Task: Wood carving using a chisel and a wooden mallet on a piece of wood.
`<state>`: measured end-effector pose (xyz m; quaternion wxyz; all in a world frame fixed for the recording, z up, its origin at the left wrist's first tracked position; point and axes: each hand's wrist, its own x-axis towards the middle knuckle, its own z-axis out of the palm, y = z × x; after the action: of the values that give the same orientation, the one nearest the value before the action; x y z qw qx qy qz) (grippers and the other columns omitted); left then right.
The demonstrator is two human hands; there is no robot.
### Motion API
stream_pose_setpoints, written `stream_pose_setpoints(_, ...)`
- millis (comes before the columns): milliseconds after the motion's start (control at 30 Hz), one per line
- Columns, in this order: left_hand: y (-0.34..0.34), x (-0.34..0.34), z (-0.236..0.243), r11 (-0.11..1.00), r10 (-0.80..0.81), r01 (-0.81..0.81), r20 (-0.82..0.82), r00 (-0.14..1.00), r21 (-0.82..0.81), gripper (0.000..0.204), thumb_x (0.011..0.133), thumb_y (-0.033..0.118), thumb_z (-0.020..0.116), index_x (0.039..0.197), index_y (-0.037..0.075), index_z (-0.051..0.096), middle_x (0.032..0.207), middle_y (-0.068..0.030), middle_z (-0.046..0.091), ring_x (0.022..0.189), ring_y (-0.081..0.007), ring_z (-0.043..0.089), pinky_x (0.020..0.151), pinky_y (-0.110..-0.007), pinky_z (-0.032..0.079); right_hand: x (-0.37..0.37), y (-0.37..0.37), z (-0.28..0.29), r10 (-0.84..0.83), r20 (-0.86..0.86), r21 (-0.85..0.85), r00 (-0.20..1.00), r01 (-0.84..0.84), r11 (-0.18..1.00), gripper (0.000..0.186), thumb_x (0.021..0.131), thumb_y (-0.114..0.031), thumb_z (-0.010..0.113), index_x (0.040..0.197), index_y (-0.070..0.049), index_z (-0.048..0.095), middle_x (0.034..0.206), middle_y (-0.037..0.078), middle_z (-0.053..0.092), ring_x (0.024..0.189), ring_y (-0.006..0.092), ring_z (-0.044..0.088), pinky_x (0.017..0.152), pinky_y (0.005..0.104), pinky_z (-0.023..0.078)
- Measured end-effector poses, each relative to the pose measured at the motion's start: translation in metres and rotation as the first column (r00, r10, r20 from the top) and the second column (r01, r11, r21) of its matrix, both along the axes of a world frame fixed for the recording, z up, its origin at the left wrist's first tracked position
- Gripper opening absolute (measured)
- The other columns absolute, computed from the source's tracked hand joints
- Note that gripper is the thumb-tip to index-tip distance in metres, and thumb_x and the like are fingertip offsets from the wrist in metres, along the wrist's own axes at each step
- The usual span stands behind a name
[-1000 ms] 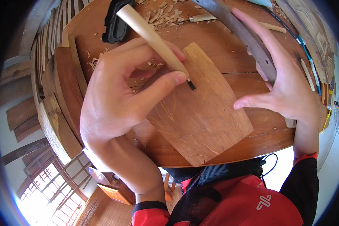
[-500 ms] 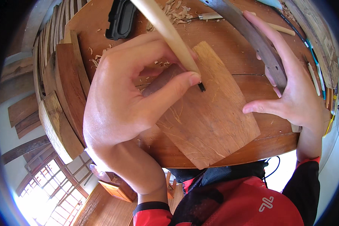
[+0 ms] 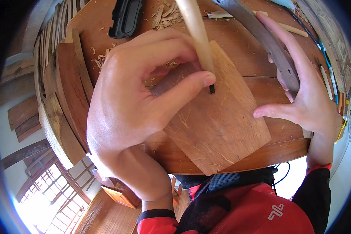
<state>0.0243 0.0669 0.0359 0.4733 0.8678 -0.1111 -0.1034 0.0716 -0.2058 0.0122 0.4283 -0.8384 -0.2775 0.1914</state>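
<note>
My left hand grips a pale wooden-handled tool, with its short dark tip near the surface of a thin reddish-brown wooden board; whether they touch I cannot tell. The board lies tilted on the round wooden table and is partly hidden by my left hand. My right hand holds a long dark wooden bar at the right, with fingers curled round its far side and the thumb spread out beside the board's right edge.
A black plastic tray and wood shavings sit at the back. Several planks stand along the left. Slim tools and rough timber line the right. A window shows at lower left.
Both hands have shifted right in the picture, the left with the tool, now held more upright, the right with the bar. The tool's tip has moved right along the board.
</note>
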Motion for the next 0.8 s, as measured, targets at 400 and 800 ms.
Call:
stream_pose_setpoints(400, 0.000, 0.002, -0.005, 0.999, -0.041, 0.039, 0.052, 0.998, 0.036, 0.023, 0.080, 0.002, 0.077, 0.101, -0.006, 0.075, 0.103, -0.0140, 0.068, 0.092, -0.0196, 0.069, 0.082, -0.029, 0.057, 0.001, -0.001, 0.006, 0.004, -0.078, -0.044, 0.997, -0.008, 0.999, 0.128, 0.056, -0.031, 0.098, 0.157, -0.005, 0.025, 0.160, 0.004, 0.034, 0.085, 0.0035, 0.045, 0.084, 0.0210, 0.039)
stream_pose_setpoints(800, -0.002, 0.008, -0.013, 0.997, -0.071, 0.073, 0.185, 0.980, -0.002, 0.019, 0.079, 0.006, 0.079, 0.096, -0.003, 0.076, 0.105, -0.0118, 0.069, 0.090, -0.0187, 0.065, 0.079, -0.031, 0.051, 0.007, -0.037, 0.024, -0.196, 0.162, -0.007, 0.967, 0.199, 0.980, 0.109, 0.068, -0.037, 0.087, 0.157, -0.011, 0.030, 0.113, 0.002, 0.052, 0.064, 0.0032, 0.042, 0.055, 0.0184, 0.030)
